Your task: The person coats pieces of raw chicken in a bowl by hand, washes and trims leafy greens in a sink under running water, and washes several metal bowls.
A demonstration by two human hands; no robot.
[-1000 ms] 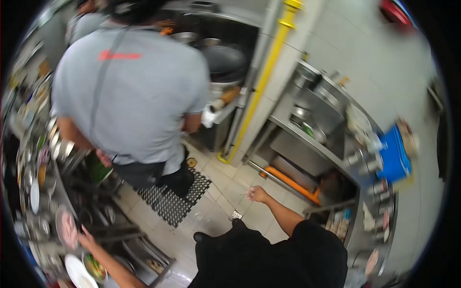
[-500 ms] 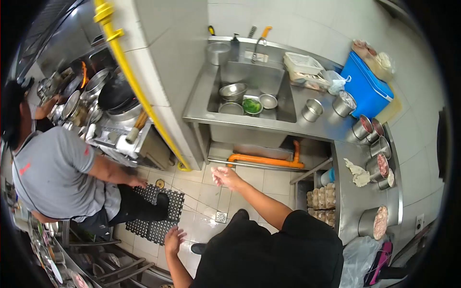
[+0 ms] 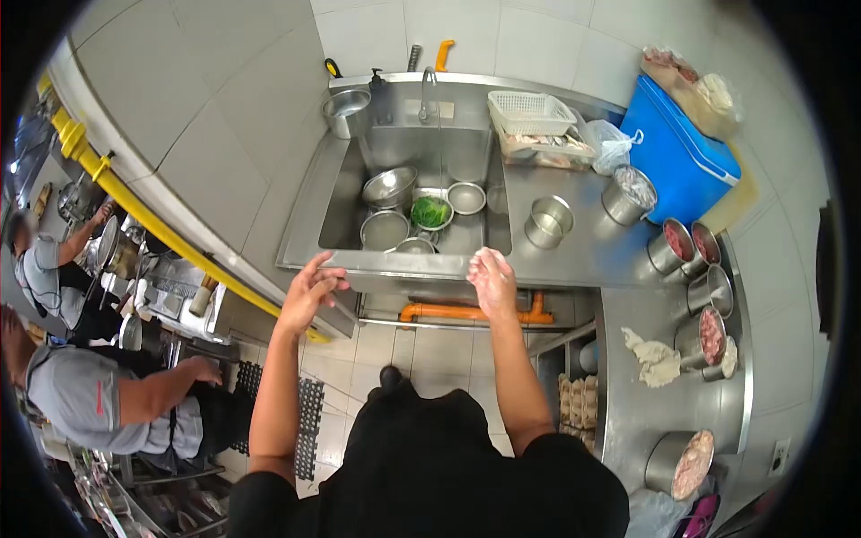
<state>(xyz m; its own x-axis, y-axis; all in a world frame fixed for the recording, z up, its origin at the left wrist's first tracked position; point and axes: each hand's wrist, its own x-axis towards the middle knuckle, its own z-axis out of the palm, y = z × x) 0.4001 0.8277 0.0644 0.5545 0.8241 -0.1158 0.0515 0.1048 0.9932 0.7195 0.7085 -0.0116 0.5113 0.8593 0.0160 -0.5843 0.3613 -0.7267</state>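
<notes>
My left hand [image 3: 312, 294] is held out in front of the sink's left side, empty, with its fingers apart. Nothing shows in my right hand [image 3: 492, 285], near the sink's front rim; its fingers are loosely bent and their tips look whitish. Past both hands lies the steel sink [image 3: 466, 235]. In it are a bowl of green leaves [image 3: 431, 212], a colander-like bowl [image 3: 390, 186], a small round bowl [image 3: 466, 198] and further round pans, one being a shallow pan [image 3: 386, 231]. A thin stream of water seems to fall from the faucet [image 3: 429, 94].
Right of the sink stand a steel pot [image 3: 549, 221], a white basket [image 3: 531, 114] and a blue cooler [image 3: 679, 152]. Several meat containers [image 3: 709, 336] and a crumpled cloth [image 3: 653, 357] occupy the side counter. Two people work at left, one a co-worker in grey [image 3: 81, 394], near a yellow pipe [image 3: 170, 238].
My view has turned and come closer to the sink. Both hands have risen and reached forward towards its front edge. A second person now shows more fully at left.
</notes>
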